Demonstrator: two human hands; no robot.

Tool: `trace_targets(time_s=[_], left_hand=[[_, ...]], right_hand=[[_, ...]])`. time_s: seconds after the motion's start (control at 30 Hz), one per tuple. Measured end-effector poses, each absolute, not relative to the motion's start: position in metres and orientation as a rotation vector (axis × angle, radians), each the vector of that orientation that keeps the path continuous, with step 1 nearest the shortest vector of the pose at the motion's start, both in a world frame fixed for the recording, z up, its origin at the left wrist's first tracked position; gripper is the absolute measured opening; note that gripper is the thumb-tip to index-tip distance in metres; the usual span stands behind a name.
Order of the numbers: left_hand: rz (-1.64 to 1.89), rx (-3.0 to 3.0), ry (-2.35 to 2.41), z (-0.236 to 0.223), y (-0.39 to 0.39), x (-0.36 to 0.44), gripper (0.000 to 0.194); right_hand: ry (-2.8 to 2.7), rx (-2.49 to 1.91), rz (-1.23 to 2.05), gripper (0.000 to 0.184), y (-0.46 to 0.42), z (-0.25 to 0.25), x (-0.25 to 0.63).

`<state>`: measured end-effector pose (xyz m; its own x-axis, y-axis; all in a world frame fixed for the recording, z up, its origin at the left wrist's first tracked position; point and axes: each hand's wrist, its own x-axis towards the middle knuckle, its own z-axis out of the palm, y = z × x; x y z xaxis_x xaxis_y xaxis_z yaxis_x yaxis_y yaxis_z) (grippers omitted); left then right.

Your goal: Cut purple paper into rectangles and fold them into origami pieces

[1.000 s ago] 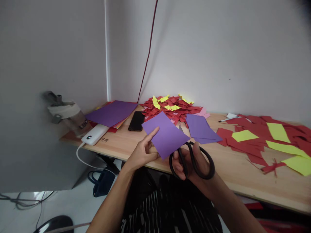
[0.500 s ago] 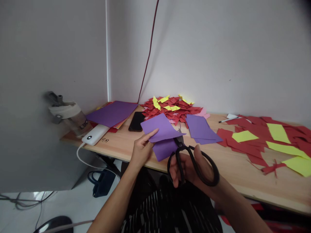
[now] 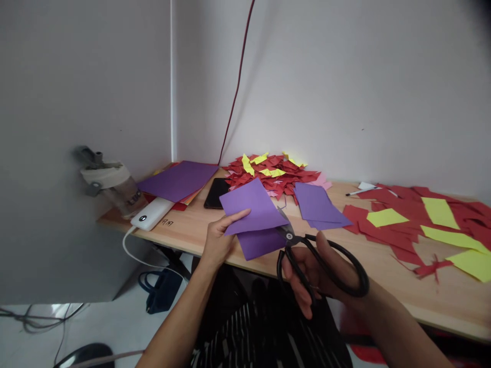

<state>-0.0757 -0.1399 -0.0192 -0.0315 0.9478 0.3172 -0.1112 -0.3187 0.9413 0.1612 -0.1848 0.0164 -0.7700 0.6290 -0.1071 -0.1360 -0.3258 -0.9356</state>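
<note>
Pinched at its left edge, a sheet of purple paper (image 3: 256, 204) is in my left hand (image 3: 220, 237), with the thumb lying on top. A second purple piece (image 3: 263, 244) hangs just below it; whether the two are joined I cannot tell. My right hand (image 3: 322, 268) grips black-handled scissors (image 3: 289, 237) by their large loops. The scissors' blades lie at the right edge of the upper purple sheet, partly hidden by it. Just beyond, cut purple pieces (image 3: 320, 205) rest on the wooden table.
A heap of red and yellow folded paper (image 3: 268, 174) lies against the wall. Red paper pieces (image 3: 391, 230) and yellow ones spread rightward. At left are a black phone (image 3: 215, 193), purple sheets (image 3: 180, 180), a white power bank (image 3: 153, 213) and a bottle (image 3: 115, 189).
My right hand and the scissors have shifted right and slightly down. The upper purple sheet's right side now lies flatter, and the lower piece has swung a little.
</note>
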Motion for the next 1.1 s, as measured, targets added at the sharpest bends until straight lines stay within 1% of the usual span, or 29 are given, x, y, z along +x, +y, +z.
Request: trace_targets(time_s=[0.13, 0.23, 0.4, 0.57, 0.7, 0.83, 0.9, 1.03, 1.1], left_hand=[[1.498, 1.296, 0.907, -0.026, -0.14, -0.075, 0.03], [1.5, 1.305, 0.902, -0.021, -0.144, -0.075, 0.031], [1.497, 1.328, 0.974, -0.011, -0.152, -0.074, 0.027], [1.509, 1.391, 1.002, -0.015, -0.152, -0.076, 0.022], [1.526, 1.467, 1.008, -0.017, -0.152, -0.08, 0.021], [1.52, 1.576, 0.989, -0.013, -0.153, -0.083, 0.021], [1.51, 1.58, 0.987, -0.012, -0.153, -0.084, 0.02], [1.495, 1.471, 1.014, -0.014, -0.152, -0.085, 0.019], [1.482, 1.441, 1.012, -0.015, -0.152, -0.085, 0.019]], right_hand=[[-1.444, -0.639, 2.116, 0.083, -0.184, 0.012, 0.164], [-1.465, -0.664, 2.061, 0.084, -0.186, 0.012, 0.16], [-1.604, -0.776, 1.807, 0.083, -0.19, 0.012, 0.154], [-1.784, -0.887, 1.558, 0.077, -0.19, 0.015, 0.159], [-1.781, -0.835, 1.656, 0.076, -0.191, 0.017, 0.167], [-1.688, -0.883, 1.686, 0.064, -0.195, 0.016, 0.174], [-1.674, -0.886, 1.7, 0.062, -0.194, 0.015, 0.177], [-1.696, -0.75, 1.83, 0.076, -0.183, 0.013, 0.178], [-1.718, -0.69, 1.844, 0.081, -0.178, 0.013, 0.175]])
